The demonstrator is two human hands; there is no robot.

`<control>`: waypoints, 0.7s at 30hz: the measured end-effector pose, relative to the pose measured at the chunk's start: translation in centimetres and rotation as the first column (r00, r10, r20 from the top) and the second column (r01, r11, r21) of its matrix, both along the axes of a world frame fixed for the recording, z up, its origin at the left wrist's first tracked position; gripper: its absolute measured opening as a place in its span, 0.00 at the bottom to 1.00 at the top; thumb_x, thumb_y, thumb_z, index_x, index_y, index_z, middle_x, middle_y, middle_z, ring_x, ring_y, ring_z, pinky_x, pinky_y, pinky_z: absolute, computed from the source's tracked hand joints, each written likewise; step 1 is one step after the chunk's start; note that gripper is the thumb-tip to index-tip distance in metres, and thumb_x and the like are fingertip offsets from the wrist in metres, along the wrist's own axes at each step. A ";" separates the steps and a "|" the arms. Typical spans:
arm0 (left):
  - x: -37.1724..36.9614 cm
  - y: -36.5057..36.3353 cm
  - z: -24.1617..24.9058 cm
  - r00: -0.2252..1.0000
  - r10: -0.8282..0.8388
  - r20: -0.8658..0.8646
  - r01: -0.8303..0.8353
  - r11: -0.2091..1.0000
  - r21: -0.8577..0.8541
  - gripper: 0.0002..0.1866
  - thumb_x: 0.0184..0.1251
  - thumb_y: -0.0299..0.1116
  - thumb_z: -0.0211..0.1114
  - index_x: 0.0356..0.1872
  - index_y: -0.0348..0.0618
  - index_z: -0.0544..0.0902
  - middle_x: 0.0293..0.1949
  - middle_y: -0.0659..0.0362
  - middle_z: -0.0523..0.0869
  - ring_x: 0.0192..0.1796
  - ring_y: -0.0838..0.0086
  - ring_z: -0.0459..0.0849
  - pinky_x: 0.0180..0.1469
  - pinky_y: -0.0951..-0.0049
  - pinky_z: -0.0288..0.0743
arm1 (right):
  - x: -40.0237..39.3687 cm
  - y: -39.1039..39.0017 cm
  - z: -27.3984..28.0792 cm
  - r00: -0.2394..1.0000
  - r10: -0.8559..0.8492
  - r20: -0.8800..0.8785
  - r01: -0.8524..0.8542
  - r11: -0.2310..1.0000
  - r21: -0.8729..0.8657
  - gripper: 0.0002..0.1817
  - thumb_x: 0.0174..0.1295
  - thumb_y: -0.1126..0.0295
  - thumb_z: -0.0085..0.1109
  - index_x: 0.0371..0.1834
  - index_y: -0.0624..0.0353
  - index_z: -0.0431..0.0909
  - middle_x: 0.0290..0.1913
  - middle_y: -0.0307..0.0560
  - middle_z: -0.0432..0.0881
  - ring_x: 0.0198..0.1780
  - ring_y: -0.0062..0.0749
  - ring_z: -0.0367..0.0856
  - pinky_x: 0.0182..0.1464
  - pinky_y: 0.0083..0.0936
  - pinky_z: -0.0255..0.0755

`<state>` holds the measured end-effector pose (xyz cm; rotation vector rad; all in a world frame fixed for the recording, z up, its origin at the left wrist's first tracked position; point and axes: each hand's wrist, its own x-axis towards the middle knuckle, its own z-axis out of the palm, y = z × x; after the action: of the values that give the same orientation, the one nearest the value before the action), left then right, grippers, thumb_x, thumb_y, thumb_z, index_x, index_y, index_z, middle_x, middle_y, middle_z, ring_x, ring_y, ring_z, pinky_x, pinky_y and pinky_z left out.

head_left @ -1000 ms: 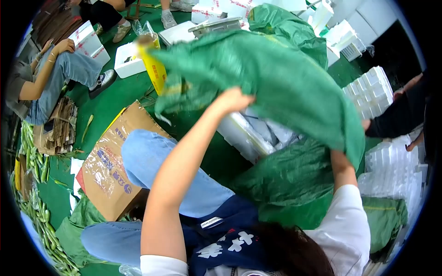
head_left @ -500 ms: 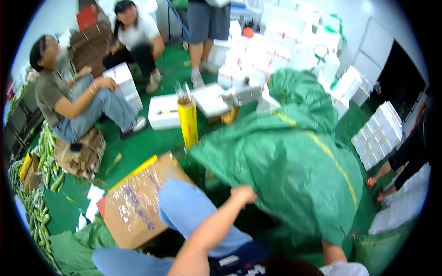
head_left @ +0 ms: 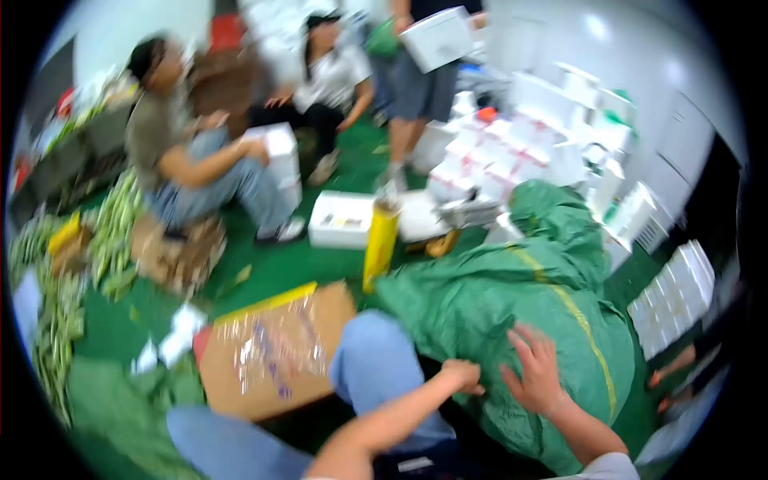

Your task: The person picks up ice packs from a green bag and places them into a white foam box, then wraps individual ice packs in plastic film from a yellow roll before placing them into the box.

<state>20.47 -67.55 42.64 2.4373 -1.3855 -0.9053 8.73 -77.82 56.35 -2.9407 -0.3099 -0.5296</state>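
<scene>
A big green woven sack [head_left: 512,312] with a yellow stripe lies bunched in front of my knees. My left hand [head_left: 462,376] is closed on its near edge, fingers curled in. To the right of it, my right hand [head_left: 534,372] is raised over the sack with fingers spread, holding nothing. Left of my knee sits a cardboard box [head_left: 276,352] with shiny clear tape across its top. Just beyond the sack's left tip stands a yellow roll [head_left: 381,248].
A white foam box [head_left: 340,224] sits on the green floor ahead. White boxes [head_left: 504,156] are piled behind the sack, and more white boxes [head_left: 672,296] stack at right. Two people sit at left; a standing person holds a white box [head_left: 438,38]. Long green vegetables [head_left: 116,232] lie left.
My right hand has come out from beside the sack's near right side and is now spread above it. My left hand stays at the edge. The view has turned left.
</scene>
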 end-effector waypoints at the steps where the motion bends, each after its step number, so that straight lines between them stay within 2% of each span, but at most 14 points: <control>1: -1.3 2.5 1.4 0.996 0.085 0.041 -0.073 0.967 -0.244 0.29 0.59 0.61 0.63 0.29 0.38 0.86 0.28 0.49 0.87 0.34 0.57 0.87 0.40 0.60 0.80 | 2.6 0.3 -2.8 1.000 0.026 -0.016 -0.028 0.994 -0.108 0.36 0.50 0.63 0.67 0.66 0.52 0.67 0.70 0.58 0.61 0.68 0.58 0.61 0.66 0.51 0.56; 2: -2.1 6.4 4.2 0.996 0.084 -0.022 -0.085 0.890 -0.448 0.28 0.63 0.56 0.61 0.24 0.35 0.83 0.23 0.47 0.85 0.26 0.56 0.84 0.33 0.58 0.78 | 4.3 -1.0 -7.5 0.992 0.014 -0.127 -0.041 0.975 -0.219 0.38 0.49 0.63 0.68 0.67 0.47 0.67 0.72 0.59 0.56 0.70 0.57 0.57 0.68 0.52 0.52; 3: -1.3 9.9 5.1 0.979 -0.030 -0.200 -0.085 0.838 -0.539 0.26 0.65 0.53 0.61 0.26 0.34 0.83 0.25 0.45 0.84 0.26 0.56 0.83 0.32 0.58 0.76 | 5.7 -3.4 -12.3 0.976 0.002 -0.218 -0.076 0.940 -0.333 0.39 0.48 0.62 0.68 0.68 0.42 0.67 0.75 0.60 0.51 0.73 0.57 0.53 0.70 0.53 0.49; 4: -0.9 13.9 4.8 0.968 0.023 -0.248 -0.184 0.736 -0.651 0.24 0.65 0.50 0.62 0.28 0.34 0.83 0.26 0.45 0.84 0.26 0.56 0.83 0.32 0.59 0.75 | 6.3 -5.8 -16.1 0.970 -0.008 -0.244 -0.095 0.908 -0.407 0.40 0.47 0.62 0.69 0.68 0.40 0.66 0.76 0.61 0.48 0.74 0.58 0.51 0.71 0.54 0.48; 6: -0.7 26.8 9.5 0.883 0.425 -0.199 -0.452 0.656 -0.605 0.21 0.63 0.48 0.64 0.35 0.35 0.85 0.27 0.45 0.84 0.30 0.55 0.84 0.36 0.61 0.77 | 7.0 -5.7 -18.8 0.958 -0.067 -0.280 -0.091 0.853 -0.514 0.40 0.44 0.62 0.70 0.66 0.39 0.69 0.76 0.64 0.43 0.74 0.60 0.50 0.72 0.51 0.48; 7: -2.4 32.7 12.9 0.695 0.696 -0.178 -0.664 0.528 -0.529 0.19 0.65 0.43 0.63 0.42 0.34 0.84 0.33 0.45 0.87 0.35 0.60 0.86 0.40 0.64 0.79 | 7.6 -4.1 -17.6 0.923 -0.143 -0.357 -0.060 0.863 -0.501 0.35 0.43 0.63 0.70 0.62 0.43 0.74 0.74 0.66 0.51 0.71 0.59 0.56 0.69 0.49 0.53; 8: -2.2 39.6 10.5 0.494 0.806 -0.325 -0.839 0.345 -0.421 0.17 0.67 0.38 0.62 0.47 0.33 0.82 0.41 0.47 0.87 0.41 0.66 0.87 0.44 0.67 0.79 | 8.4 -3.3 -16.6 0.862 -0.234 -0.450 -0.063 0.831 -0.553 0.33 0.44 0.63 0.69 0.59 0.46 0.76 0.71 0.66 0.56 0.69 0.58 0.59 0.68 0.48 0.55; 9: -3.6 44.7 11.1 0.225 0.974 -0.024 -0.865 0.189 -0.464 0.15 0.67 0.34 0.61 0.46 0.31 0.81 0.38 0.51 0.88 0.38 0.73 0.85 0.41 0.70 0.78 | 10.3 -1.9 -15.3 0.790 -0.333 -0.514 -0.055 0.797 -0.601 0.30 0.44 0.64 0.69 0.56 0.49 0.77 0.68 0.65 0.62 0.66 0.57 0.63 0.66 0.47 0.58; 11: -7.4 53.8 9.3 -0.096 0.990 0.105 -0.852 -0.028 -0.523 0.13 0.68 0.35 0.61 0.36 0.30 0.80 0.25 0.61 0.80 0.29 0.81 0.74 0.33 0.76 0.70 | 13.7 2.4 -12.2 0.947 -0.042 -0.317 -0.091 0.915 -0.393 0.28 0.47 0.63 0.66 0.56 0.53 0.76 0.64 0.61 0.68 0.63 0.55 0.66 0.63 0.46 0.60; 13: -10.5 58.5 6.6 -0.264 0.962 -0.067 -0.837 -0.263 -0.480 0.14 0.67 0.36 0.61 0.35 0.32 0.81 0.25 0.60 0.83 0.28 0.80 0.77 0.31 0.76 0.70 | 19.6 6.1 -11.4 0.953 0.282 -0.112 -0.303 0.909 -0.286 0.29 0.50 0.64 0.63 0.59 0.54 0.73 0.65 0.57 0.67 0.64 0.53 0.65 0.64 0.46 0.60; 14: -11.7 60.0 4.7 -0.346 0.918 -0.195 -0.796 -0.397 -0.456 0.15 0.66 0.37 0.63 0.34 0.31 0.82 0.25 0.59 0.84 0.27 0.79 0.78 0.29 0.73 0.71 | 23.0 6.9 -13.1 0.948 0.285 -0.142 -0.316 0.897 -0.311 0.29 0.53 0.63 0.61 0.62 0.52 0.71 0.67 0.56 0.66 0.66 0.51 0.64 0.65 0.46 0.59; 16: -13.2 62.4 -0.7 -0.414 0.878 -0.240 -0.793 -0.477 -0.378 0.15 0.67 0.37 0.62 0.37 0.32 0.82 0.26 0.60 0.85 0.28 0.79 0.80 0.30 0.74 0.72 | 29.1 6.4 -17.9 0.933 0.317 -0.173 -0.357 0.877 -0.322 0.30 0.55 0.62 0.59 0.64 0.50 0.70 0.68 0.54 0.65 0.68 0.50 0.62 0.66 0.46 0.58; 19: -12.9 65.0 -7.7 -0.398 0.894 -0.204 -0.865 -0.440 -0.241 0.15 0.64 0.37 0.63 0.35 0.31 0.83 0.27 0.56 0.86 0.28 0.76 0.82 0.32 0.73 0.74 | 35.3 3.6 -23.8 0.850 -0.090 -0.519 -0.333 0.672 -0.661 0.28 0.65 0.54 0.50 0.69 0.38 0.66 0.75 0.49 0.57 0.75 0.45 0.51 0.74 0.49 0.46; 21: -10.6 66.7 -10.0 -0.361 0.931 -0.059 -0.906 -0.365 -0.213 0.15 0.60 0.38 0.65 0.31 0.32 0.84 0.27 0.50 0.86 0.28 0.65 0.84 0.35 0.68 0.77 | 41.7 -11.3 -36.7 0.679 -0.582 -0.447 -0.297 0.340 -0.892 0.28 0.64 0.45 0.45 0.65 0.39 0.73 0.75 0.45 0.58 0.76 0.42 0.53 0.74 0.51 0.46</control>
<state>9.89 -0.84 32.65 2.2323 0.9937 0.0213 50.46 -89.15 19.66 -3.8805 -0.2387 1.4346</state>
